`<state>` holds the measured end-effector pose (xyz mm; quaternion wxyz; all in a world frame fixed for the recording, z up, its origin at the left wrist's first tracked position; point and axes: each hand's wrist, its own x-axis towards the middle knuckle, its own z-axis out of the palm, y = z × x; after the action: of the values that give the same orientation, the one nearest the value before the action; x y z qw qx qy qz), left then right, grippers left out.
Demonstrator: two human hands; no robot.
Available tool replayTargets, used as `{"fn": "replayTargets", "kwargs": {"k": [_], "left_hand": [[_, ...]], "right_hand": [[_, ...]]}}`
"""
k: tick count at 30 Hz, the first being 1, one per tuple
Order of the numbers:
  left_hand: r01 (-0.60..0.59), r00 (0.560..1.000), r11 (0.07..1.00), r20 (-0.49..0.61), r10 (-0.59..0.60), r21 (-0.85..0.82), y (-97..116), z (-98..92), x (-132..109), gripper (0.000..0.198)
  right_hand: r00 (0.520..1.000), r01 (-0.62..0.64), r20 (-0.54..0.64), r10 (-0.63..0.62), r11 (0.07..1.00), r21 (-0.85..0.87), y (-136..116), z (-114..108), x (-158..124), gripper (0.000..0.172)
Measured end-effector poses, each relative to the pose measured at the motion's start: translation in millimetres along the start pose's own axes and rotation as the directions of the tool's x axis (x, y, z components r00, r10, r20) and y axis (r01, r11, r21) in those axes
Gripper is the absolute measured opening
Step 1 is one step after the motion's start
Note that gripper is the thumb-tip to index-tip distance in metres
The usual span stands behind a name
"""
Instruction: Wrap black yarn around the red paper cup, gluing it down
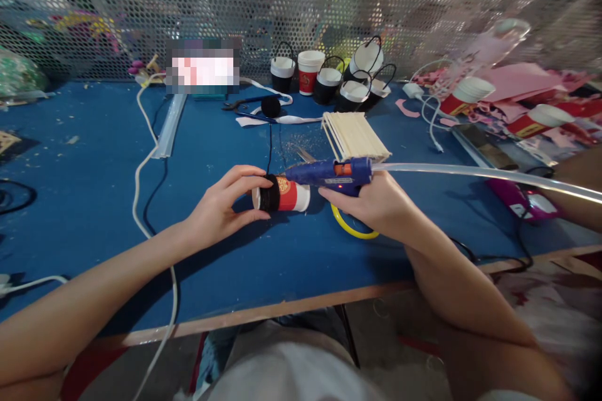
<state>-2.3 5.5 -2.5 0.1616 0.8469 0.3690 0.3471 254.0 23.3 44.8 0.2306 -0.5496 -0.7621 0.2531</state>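
While a white cable [137, 194] trails down the blue table [301, 263] on the left, the left hand [219, 203] is clamped on a red-and-white paper cup [294, 197] lying on its side: its base end, with a black band [269, 194], sits between the fingertips, on the far side, and the thumb, on the near side, while its white rim end points right, clear of that hand. A black cord [270, 147] reaches from the cup to a black ball [270, 106] behind. Just over the cup, a blue glue gun [324, 172] aims its nozzle left; whether it touches, I cannot tell. Farther right come a stack of pale sticks [355, 135], a yellow ring [345, 223] and the right hand [385, 202], whose fingers are closed round the gun's grip, apart from the cup
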Motion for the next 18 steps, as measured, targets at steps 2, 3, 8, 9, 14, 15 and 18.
{"fn": "replayTargets", "kwargs": {"k": [2,3,8,9,14,15,18], "left_hand": [[-0.017,1.000,0.999,0.008,0.017,0.051,1,-0.3,0,0.038],[-0.027,1.000,0.997,0.011,0.027,0.073,1,-0.3,0,0.038],[-0.082,0.996,0.988,0.035,0.078,0.134,0,0.0,-1,0.037],[-0.087,0.996,0.986,0.039,0.082,0.139,0,0.1,-1,0.036],[-0.065,0.998,0.990,0.023,0.062,0.124,-2,0.7,-1,0.036],[-0.048,0.999,0.993,0.015,0.047,0.106,-2,0.7,-1,0.036],[0.013,1.000,1.000,-0.009,-0.013,0.021,-3,0.4,-1,0.038]], "right_hand": [[1.000,-0.009,0.008,0.009,1.000,0.003,3,2,1,0.027],[1.000,-0.010,0.012,0.010,1.000,0.005,4,2,2,0.027],[1.000,0.002,0.010,-0.002,0.999,0.051,2,3,4,0.026],[1.000,-0.011,0.017,0.010,0.998,0.065,1,3,4,0.026],[0.997,-0.051,0.074,0.036,0.975,0.216,3,-4,7,0.026],[0.996,-0.046,0.084,0.026,0.968,0.248,5,-6,8,0.025],[0.997,-0.048,0.069,0.030,0.960,0.277,10,-15,13,0.024]]}}
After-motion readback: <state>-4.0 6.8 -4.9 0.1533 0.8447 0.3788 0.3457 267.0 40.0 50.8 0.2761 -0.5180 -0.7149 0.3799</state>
